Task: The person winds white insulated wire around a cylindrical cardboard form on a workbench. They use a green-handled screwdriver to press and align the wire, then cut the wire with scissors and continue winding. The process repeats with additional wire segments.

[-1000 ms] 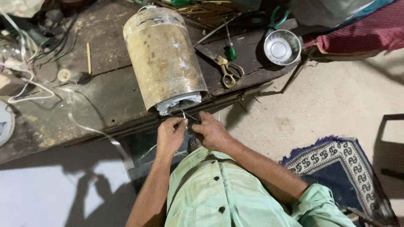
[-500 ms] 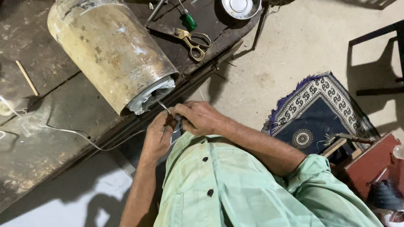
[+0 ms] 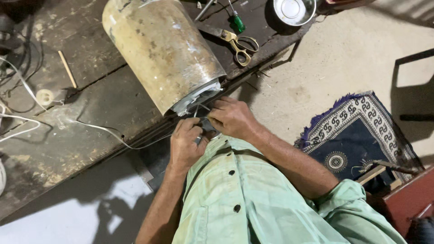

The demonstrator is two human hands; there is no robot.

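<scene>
Rusty cylinder [image 3: 160,49] on side; hands apparently pinching wires [image 3: 201,110].

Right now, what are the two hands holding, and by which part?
Both hands, left hand and right hand, pinch thin wires near their free ends, below the rusty metal cylinder. Exact grip is hidden.

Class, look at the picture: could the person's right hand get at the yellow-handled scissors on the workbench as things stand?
Probably yes. The scissors lie in the open on the workbench, beside the metal drum, with nothing over them. But the right hand is busy with thin wires at the drum's end and must let go first.
</scene>
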